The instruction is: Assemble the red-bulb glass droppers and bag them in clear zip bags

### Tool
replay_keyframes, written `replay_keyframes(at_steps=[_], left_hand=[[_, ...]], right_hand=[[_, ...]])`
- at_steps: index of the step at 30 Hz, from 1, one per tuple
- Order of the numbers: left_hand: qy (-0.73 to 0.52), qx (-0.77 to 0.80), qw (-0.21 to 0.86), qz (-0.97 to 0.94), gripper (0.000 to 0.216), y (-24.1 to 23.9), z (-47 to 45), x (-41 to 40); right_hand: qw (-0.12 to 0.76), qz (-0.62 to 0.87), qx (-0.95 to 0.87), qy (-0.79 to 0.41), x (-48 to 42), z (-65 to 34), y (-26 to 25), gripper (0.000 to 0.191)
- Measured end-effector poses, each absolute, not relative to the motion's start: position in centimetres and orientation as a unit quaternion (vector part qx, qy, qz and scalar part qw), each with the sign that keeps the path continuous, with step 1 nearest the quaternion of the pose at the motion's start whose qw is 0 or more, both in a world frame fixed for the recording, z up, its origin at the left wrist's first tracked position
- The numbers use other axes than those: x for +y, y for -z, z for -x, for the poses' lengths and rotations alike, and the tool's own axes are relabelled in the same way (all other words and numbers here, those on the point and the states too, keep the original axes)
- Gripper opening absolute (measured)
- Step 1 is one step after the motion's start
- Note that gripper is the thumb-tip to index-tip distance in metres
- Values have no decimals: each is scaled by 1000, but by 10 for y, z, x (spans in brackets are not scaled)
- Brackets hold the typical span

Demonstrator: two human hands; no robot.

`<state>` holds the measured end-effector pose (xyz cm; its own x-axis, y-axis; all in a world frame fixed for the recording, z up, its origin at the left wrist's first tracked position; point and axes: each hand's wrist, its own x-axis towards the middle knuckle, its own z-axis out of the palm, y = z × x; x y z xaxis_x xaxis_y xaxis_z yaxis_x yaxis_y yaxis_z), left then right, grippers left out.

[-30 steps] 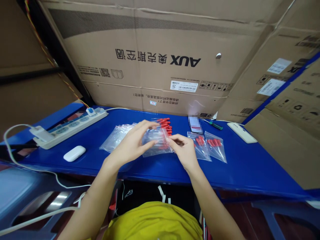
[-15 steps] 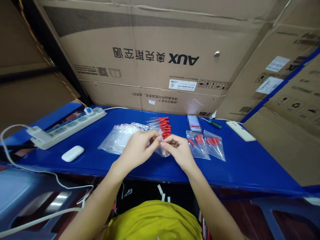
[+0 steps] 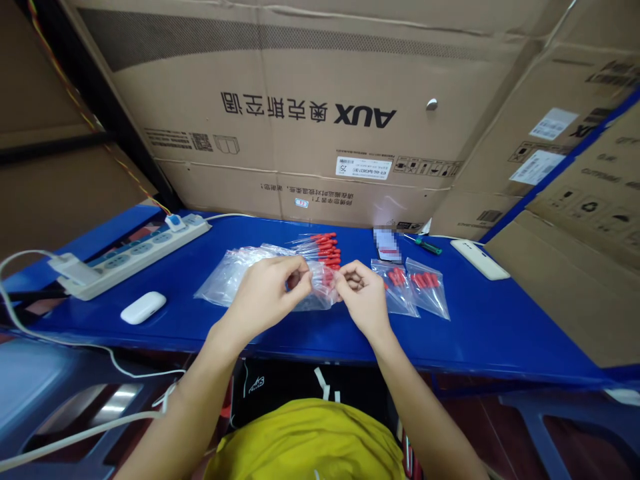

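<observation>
Over the blue table, my left hand and my right hand both pinch a small clear plastic bag with red pieces inside. The bag is stretched between the two sets of fingertips. Just behind it lies a row of loose red pieces. A heap of empty clear bags lies to the left of my left hand. Two filled bags with red pieces lie to the right of my right hand.
A white power strip and a white earbud case sit at the left. A green screwdriver and a white phone lie at the back right. Large cardboard boxes wall in the back and right side.
My hands came together at the bag's top edge, then moved slightly apart along it. The bag went from held flat and open to pinched between both hands.
</observation>
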<state>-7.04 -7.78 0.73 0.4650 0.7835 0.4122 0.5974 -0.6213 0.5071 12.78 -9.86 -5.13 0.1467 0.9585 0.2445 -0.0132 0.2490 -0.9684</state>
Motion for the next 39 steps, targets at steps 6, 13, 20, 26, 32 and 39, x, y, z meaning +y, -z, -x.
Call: replay_keyframes(at_steps=[6,13,20,26,32,39], left_hand=[[-288,363,113,-879,20,-2,64,-81],[-291,265,104,-913,26,2,51,-90],[-298,245,91,-918,99,7,53,-83],[-219,305,109,-920,97,24,49,-73],[-201,339,104,-913,79,21,54,-68],[-201,408,81,-887,95,19,65,-61]], right_hand=[[548,431,-564,-442,-101,-125,56,27],[498,407,-671,-369,-98,-130,57,20],[518,404,-585,-475,-96,-131,55,16],[529,393,-574,-486,-94,-131,56,40],[551,443,-541,-455,-90,-136,61,32],[538,414,-603,-418,-95,-138,49,22]])
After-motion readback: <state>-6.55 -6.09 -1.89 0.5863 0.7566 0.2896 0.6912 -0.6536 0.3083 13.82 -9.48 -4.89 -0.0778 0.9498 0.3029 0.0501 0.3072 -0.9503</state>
